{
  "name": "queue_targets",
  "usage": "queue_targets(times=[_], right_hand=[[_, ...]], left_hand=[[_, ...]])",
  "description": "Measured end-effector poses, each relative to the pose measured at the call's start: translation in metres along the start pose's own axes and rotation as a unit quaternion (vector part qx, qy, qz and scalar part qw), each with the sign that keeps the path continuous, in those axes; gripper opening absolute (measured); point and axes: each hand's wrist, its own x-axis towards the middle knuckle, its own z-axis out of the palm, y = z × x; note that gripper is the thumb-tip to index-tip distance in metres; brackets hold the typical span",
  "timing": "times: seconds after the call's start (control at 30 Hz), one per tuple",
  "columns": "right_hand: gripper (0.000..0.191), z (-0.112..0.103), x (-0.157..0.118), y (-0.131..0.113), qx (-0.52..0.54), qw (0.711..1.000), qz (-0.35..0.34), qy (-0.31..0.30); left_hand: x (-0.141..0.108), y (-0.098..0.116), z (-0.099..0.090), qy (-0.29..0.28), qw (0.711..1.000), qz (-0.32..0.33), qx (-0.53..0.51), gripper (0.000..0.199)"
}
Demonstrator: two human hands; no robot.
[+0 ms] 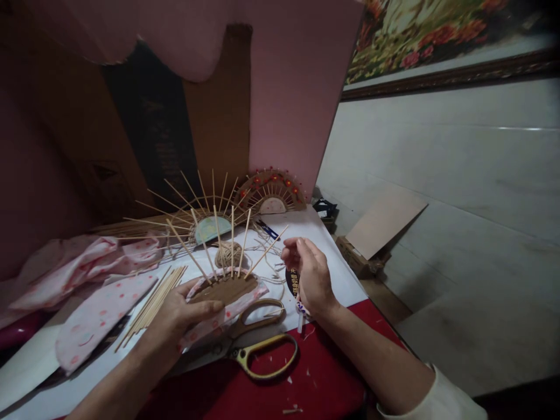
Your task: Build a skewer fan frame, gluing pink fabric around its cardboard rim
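My left hand [192, 312] grips a half-round cardboard piece [225, 290] wrapped in pink dotted cloth, thumb across its front. Several thin wooden sticks [217, 239] stand fanned out from its top edge. Just right of the rightmost stick's tip, my right hand [310, 277] is raised with fingers curled together; anything in them is hidden. Beside and partly behind this hand shows a black rounded object [292, 281] with yellow lettering, a whitish tube-like part [300, 321] below it. Open scissors with yellowish handles [271, 356] lie under and right of the held piece.
Behind stand a stick fan with a pale green half-round base [213, 230] and a decorated brown fan [273, 189]. A twine ball [228, 254], a blue cutter [268, 229], loose sticks [153, 300] and pink cloth [102, 315] lie on the table. Cardboard [387, 219] leans right.
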Motion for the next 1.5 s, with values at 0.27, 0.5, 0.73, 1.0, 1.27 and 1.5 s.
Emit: queue_targets(times=[0.27, 0.5, 0.73, 1.0, 1.27, 1.5], right_hand=[[0.019, 0.000, 0.006, -0.010, 0.025, 0.998, -0.031, 0.051], [0.029, 0.000, 0.001, -0.009, -0.040, 0.996, 0.045, -0.067], [0.032, 0.006, -0.007, 0.000, -0.065, 0.980, 0.079, -0.170], [0.022, 0.004, -0.005, 0.001, -0.065, 0.977, 0.075, -0.189], [0.018, 0.002, -0.002, 0.004, -0.110, 0.967, 0.088, -0.214], [0.009, 0.005, -0.004, 0.000, -0.132, 0.958, 0.089, -0.238]], left_hand=[[0.004, -0.002, -0.004, 0.018, 1.000, 0.001, -0.004, 0.044], [0.005, -0.004, -0.008, 0.017, 1.000, 0.009, 0.010, 0.035], [0.002, -0.003, -0.001, 0.016, 0.999, -0.025, 0.018, 0.038], [0.002, -0.010, -0.003, -0.032, 0.998, -0.020, 0.058, 0.039], [0.005, -0.010, -0.005, -0.062, 0.995, -0.016, 0.071, 0.039], [0.003, -0.009, -0.001, -0.067, 0.996, -0.023, 0.058, 0.033]])
